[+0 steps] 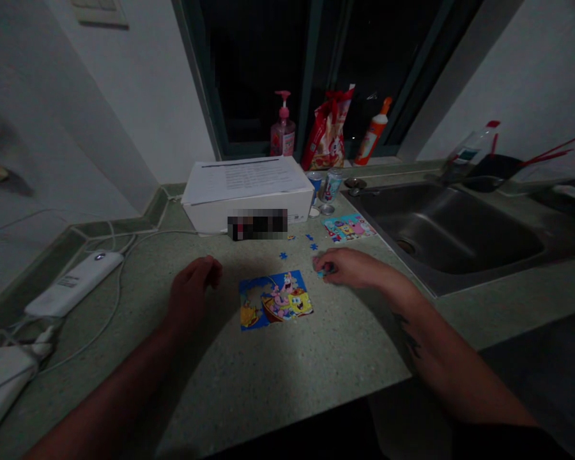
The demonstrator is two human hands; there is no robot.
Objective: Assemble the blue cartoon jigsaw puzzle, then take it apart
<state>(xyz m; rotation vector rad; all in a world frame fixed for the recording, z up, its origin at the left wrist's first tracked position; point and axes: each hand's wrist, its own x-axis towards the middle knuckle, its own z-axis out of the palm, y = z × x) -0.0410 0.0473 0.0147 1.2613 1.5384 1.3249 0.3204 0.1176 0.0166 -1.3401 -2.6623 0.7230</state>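
A jigsaw puzzle [287,300] with cartoon figures lies on the counter between my hands, with a gap in its upper left part. Left of it, my left hand [194,281] rests near the counter top, fingers curled together and nothing seen in them. To the right of the puzzle, my right hand [340,266] pinches a small puzzle piece; a light-blue bit shows under the slightly blurred fingertips. Loose blue puzzle pieces lie beyond the puzzle, among them one piece [283,255] close to its top edge and another piece [314,246] near my right hand.
Behind stands a white box [249,191] with a pixelated dark object before it. A second cartoon picture [349,227] and cans [332,185] are near the sink [450,230]. A white power bank [74,284] and cables lie left. Bottles and a red bag [328,131] line the window.
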